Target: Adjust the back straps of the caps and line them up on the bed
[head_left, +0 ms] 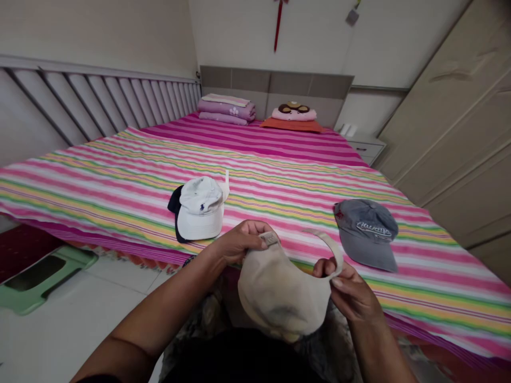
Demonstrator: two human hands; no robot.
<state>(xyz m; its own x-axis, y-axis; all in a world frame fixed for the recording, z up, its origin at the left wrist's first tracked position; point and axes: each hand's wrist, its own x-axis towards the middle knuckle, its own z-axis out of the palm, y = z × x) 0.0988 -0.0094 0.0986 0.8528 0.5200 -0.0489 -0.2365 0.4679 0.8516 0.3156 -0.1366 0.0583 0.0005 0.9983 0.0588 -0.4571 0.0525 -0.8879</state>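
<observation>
A cream baseball cap (pixel 283 287) hangs between my hands over the bed's near edge, its back opening facing up. My left hand (pixel 247 240) pinches the back rim beside a small grey buckle or tab. On the other side, my right hand (pixel 351 290) grips the rim where the loose strap (pixel 329 244) starts; that strap curls up and away to the left. A white cap (pixel 202 202) with a small dark logo lies left of my hands, on top of a dark navy cap (pixel 174 202). To the right rests a grey cap (pixel 369 231) with white lettering.
The bed carries a striped sheet (pixel 275 181). Folded purple bedding (pixel 225 110) and a pink pillow stack (pixel 293 114) sit by the headboard (pixel 275 85). A green stool (pixel 51 276) stands on the floor at left. A wardrobe (pixel 455 122) rises at right.
</observation>
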